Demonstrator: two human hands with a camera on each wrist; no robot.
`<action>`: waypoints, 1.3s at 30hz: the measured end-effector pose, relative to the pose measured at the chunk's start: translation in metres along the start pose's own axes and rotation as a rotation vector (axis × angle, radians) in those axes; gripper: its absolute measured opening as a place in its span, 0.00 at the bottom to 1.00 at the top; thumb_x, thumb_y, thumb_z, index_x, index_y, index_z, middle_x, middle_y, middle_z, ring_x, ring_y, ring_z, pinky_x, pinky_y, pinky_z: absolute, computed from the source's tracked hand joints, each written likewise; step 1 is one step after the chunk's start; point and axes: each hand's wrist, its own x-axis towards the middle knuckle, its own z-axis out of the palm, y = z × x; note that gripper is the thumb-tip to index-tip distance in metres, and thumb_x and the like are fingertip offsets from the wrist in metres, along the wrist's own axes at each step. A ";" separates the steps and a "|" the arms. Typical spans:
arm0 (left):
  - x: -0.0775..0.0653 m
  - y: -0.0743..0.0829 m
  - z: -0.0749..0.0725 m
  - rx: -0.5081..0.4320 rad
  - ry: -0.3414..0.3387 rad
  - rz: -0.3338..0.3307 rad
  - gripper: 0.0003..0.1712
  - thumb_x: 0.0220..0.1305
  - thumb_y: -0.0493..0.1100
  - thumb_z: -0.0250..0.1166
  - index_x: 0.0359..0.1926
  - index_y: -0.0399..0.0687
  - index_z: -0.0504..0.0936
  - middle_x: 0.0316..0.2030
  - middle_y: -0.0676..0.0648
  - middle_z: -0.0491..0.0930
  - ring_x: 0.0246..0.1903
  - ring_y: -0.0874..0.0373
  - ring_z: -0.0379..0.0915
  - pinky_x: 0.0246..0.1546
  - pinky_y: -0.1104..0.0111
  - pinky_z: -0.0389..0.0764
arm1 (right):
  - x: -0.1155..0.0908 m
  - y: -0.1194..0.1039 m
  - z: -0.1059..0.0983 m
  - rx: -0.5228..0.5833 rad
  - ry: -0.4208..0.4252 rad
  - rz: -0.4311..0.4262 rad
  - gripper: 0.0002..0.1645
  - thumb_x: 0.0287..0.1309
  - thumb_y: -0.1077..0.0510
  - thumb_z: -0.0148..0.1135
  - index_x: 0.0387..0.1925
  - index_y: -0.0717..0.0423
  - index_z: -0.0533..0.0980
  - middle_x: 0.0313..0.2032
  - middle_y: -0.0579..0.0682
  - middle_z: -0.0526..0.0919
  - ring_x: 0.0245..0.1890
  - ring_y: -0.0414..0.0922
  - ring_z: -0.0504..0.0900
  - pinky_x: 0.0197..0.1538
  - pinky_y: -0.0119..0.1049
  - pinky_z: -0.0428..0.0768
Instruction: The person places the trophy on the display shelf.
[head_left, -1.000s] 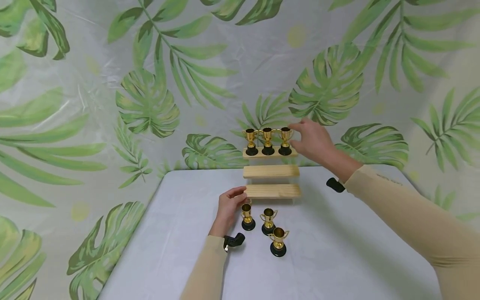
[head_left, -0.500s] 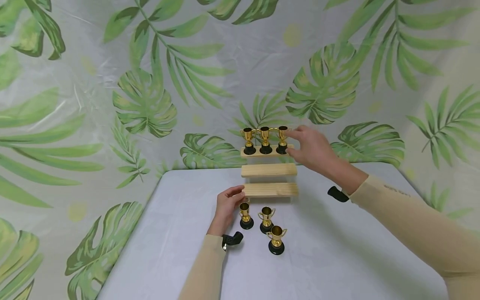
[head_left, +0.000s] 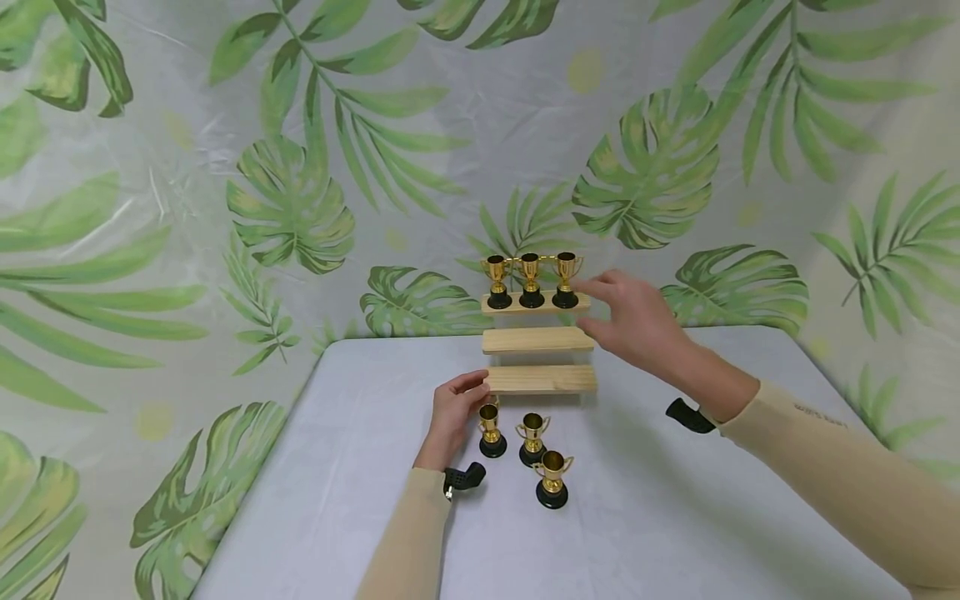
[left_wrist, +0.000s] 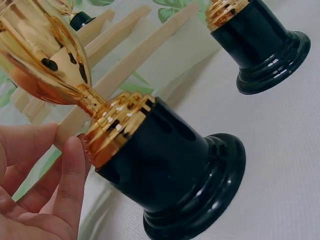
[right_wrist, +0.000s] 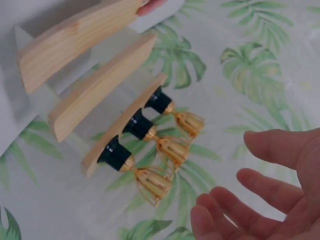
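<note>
A three-tier wooden stand (head_left: 540, 380) with clear supports rises at the back of the table. Side by side on its top board are a left trophy cup (head_left: 497, 273), a middle one (head_left: 530, 273) and a right one (head_left: 567, 271), all gold with black bases. My left hand (head_left: 452, 417) pinches the left end of the lowest board (left_wrist: 145, 55) between thumb and finger. Just right of the top row hovers my right hand (head_left: 637, 321), fingers spread and holding nothing. In the right wrist view a gap shows between its fingertips and the nearest trophy cup (right_wrist: 154, 184).
Before the stand, three more trophy cups stand upright on the white table (head_left: 675, 517): one beside my left hand (head_left: 492, 433), one in the middle (head_left: 533, 437) and one closest to me (head_left: 552, 482). Behind hangs a leaf-patterned cloth (head_left: 420, 167).
My right hand has come off the right-hand trophy cup on the top board and drawn away to the right and down, its fingers parting. The left hand keeps its grip on the stand.
</note>
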 end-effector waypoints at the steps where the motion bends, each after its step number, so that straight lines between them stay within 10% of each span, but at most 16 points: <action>1: 0.000 0.000 0.000 0.002 0.001 0.000 0.17 0.60 0.31 0.72 0.51 0.41 0.88 0.48 0.41 0.83 0.40 0.54 0.84 0.44 0.66 0.85 | -0.003 -0.001 0.000 0.001 0.001 -0.005 0.29 0.58 0.56 0.73 0.62 0.53 0.79 0.51 0.58 0.80 0.36 0.53 0.82 0.33 0.48 0.81; 39: 0.000 0.000 0.000 0.009 -0.010 -0.005 0.18 0.61 0.32 0.72 0.53 0.40 0.86 0.50 0.40 0.83 0.41 0.55 0.84 0.45 0.67 0.85 | -0.105 -0.033 0.038 0.155 -0.031 0.025 0.30 0.54 0.53 0.77 0.60 0.47 0.80 0.51 0.44 0.82 0.41 0.44 0.83 0.36 0.40 0.80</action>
